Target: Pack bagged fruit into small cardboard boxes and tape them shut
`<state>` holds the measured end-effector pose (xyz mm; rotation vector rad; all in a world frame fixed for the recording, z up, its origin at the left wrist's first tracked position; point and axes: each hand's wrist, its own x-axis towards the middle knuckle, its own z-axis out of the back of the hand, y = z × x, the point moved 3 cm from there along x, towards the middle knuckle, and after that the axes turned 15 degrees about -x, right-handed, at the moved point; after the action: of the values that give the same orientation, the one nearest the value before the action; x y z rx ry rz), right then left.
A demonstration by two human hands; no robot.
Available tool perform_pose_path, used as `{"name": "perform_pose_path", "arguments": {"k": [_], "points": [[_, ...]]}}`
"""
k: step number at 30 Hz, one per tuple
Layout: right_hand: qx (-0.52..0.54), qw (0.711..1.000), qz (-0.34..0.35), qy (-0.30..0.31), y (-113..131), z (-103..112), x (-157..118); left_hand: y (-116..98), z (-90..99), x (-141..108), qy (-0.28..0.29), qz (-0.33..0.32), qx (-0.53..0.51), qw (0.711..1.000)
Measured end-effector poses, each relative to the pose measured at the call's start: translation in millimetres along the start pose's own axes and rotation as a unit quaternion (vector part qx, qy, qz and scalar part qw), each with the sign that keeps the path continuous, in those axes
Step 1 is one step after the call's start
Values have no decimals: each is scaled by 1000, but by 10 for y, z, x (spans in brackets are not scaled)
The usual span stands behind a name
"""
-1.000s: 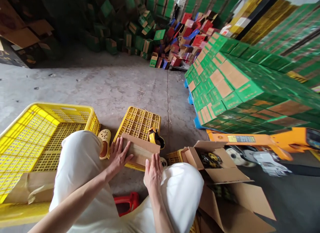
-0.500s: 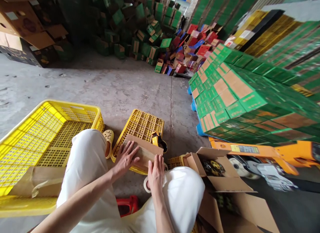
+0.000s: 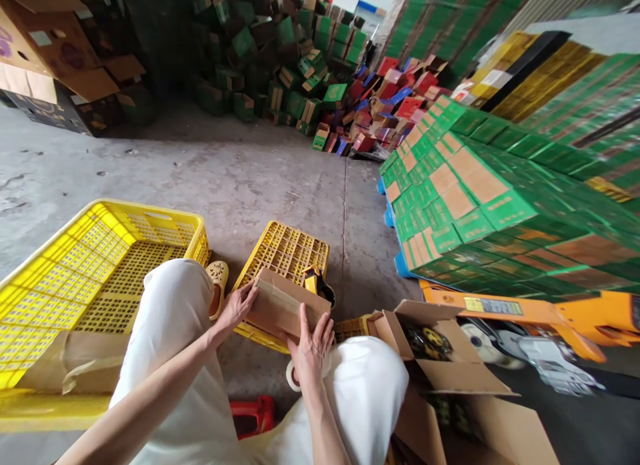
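Note:
A closed brown cardboard box, with a tape strip along its top, rests tilted on an upturned yellow crate between my knees. My left hand grips the box's left end. On its near right side is my right hand, fingers over the top and thumb at the lower edge. Just behind the box's right end lies a yellow-and-black tape dispenser. A whitish tape roll shows below my right hand, partly covered by it.
At left stands a large yellow basket with flattened cardboard inside. Open cartons sit by my right knee, near an orange pallet jack. Stacked green boxes rise at right. A red plastic piece shows below me.
My left hand has gone from lying flat on the box to gripping its left end. My right hand has shifted over the near edge, and the box has tipped up slightly.

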<state>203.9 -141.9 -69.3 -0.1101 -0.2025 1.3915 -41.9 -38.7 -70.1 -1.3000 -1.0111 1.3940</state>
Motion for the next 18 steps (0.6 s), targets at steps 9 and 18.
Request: {"name": "perform_pose_path", "arguments": {"k": [9, 18], "points": [[97, 995, -10, 26, -17, 180, 72, -626, -257, -376, 95, -142, 14, 985], [282, 954, -62, -84, -158, 75, 36, -949, -974, -363, 109, -253, 144, 950]]}}
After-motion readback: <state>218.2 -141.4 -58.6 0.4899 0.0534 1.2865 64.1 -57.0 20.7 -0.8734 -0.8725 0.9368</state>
